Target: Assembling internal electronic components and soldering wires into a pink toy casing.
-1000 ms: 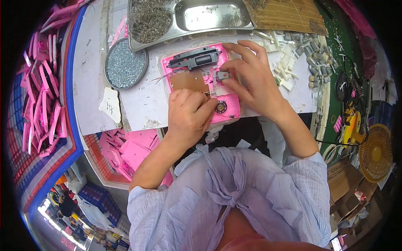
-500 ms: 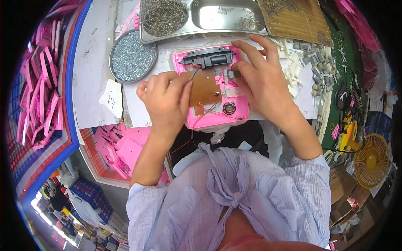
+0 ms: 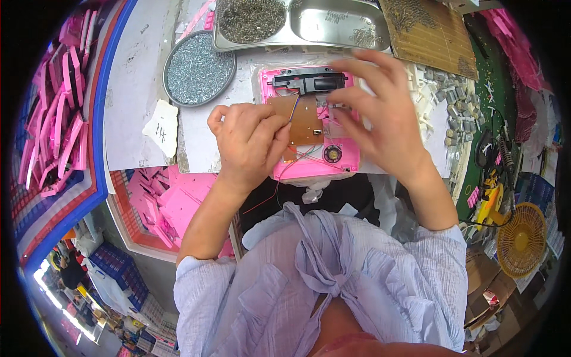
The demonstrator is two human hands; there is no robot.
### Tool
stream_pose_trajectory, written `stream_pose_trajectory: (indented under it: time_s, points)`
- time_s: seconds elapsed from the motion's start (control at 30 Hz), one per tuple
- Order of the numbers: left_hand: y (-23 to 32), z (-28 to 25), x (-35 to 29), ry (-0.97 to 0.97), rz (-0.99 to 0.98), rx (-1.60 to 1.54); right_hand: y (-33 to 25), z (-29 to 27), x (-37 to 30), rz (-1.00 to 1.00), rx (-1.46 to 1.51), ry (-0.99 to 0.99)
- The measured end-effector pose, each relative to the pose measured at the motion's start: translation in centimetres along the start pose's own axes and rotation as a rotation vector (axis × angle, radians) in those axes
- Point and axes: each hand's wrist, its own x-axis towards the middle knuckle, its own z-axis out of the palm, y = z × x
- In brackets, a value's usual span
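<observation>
In front of me lies a pink plastic housing (image 3: pixel 309 172) with a brown circuit board (image 3: pixel 306 125) in it. Along its far side sits a black plastic mechanism (image 3: pixel 314 82); a small round black part (image 3: pixel 332 153) is at the near right. My left hand (image 3: pixel 250 137) is closed over the board's left side, pinching a blue wire (image 3: pixel 294 108) between thumb and forefinger. Thin red and green wires trail across the near part of the housing. My right hand (image 3: pixel 383 110) hovers over the right edge with fingers apart, partly hiding the small parts beneath it.
A round dish of silvery screws (image 3: pixel 199 68) stands at the left, with a metal tray (image 3: pixel 285 41) of small hardware behind. Cardboard (image 3: pixel 431 35) bearing screws is at the far right. Grey blocks (image 3: pixel 461 116) lie right; pink pieces (image 3: pixel 59 107) fill a bin left. A yellow fan (image 3: pixel 521 238) stands lower right.
My left hand has moved right over the board, and the blue wire now stretches more upright. The fingers of my right hand have come away from a small grey part. The view has shifted slightly.
</observation>
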Motion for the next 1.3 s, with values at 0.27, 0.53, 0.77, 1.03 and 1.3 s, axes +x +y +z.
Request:
stream_pose_trajectory:
  time_s: [0.27, 0.53, 0.77, 1.03, 1.3]
  points:
    - [-1.3, -0.2, 0.5, -0.005, -0.008, -0.047, 0.8, 4.7, 4.4, -0.291, 0.063, -0.077]
    - [-2.1, -0.2, -0.2, -0.014, -0.065, -0.084, 0.9, 4.9, 3.5, -0.225, 0.145, -0.022]
    - [-2.7, -1.3, -0.2, -0.006, -0.106, 0.008, 1.1, 4.2, 2.3, -0.205, 0.168, -0.005]
    - [3.8, -1.4, 2.8, -0.029, -0.265, -0.448, 2.3, 3.1, 0.0, -0.136, 0.201, 0.111]
    - [3.4, 1.3, 6.1, -0.346, -0.387, -0.606, 3.7, 2.8, -2.4, 0.077, 0.397, 0.269]
